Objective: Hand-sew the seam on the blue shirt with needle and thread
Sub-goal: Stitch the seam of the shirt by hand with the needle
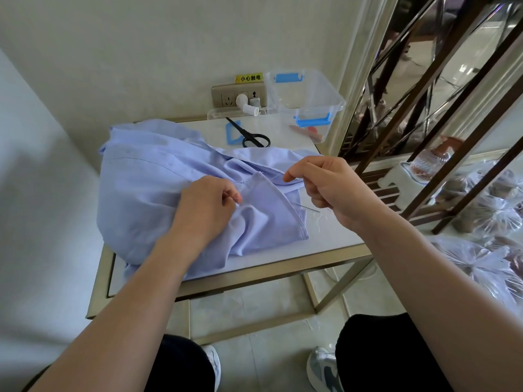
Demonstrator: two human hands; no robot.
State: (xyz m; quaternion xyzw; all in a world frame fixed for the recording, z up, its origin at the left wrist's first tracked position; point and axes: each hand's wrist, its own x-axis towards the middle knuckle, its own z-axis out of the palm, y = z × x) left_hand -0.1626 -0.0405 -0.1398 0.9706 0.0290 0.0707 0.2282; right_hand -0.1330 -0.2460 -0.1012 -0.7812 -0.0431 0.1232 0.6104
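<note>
Trousers [382, 349], dark, sit below the table [254, 274], which is metal-framed with a pale top. Shirt [147, 179] lies heaped on it: soft, creased light-blue cloth with a folded hem. Left hand [209, 205] pinches cloth beside the hem. Right hand [325, 188] is curled, thumb to forefinger; whether it grips thread I cannot tell. Needle [307, 207], thin and dark, shows just under it. New stitches are too fine to see; I judge the seam unfinished.

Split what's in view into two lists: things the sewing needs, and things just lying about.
In use: blue shirt, needle, white thread, left hand gripping the shirt, right hand by the needle.
Lying about: scissors, clear plastic box, blue frame, wall plug.
</note>
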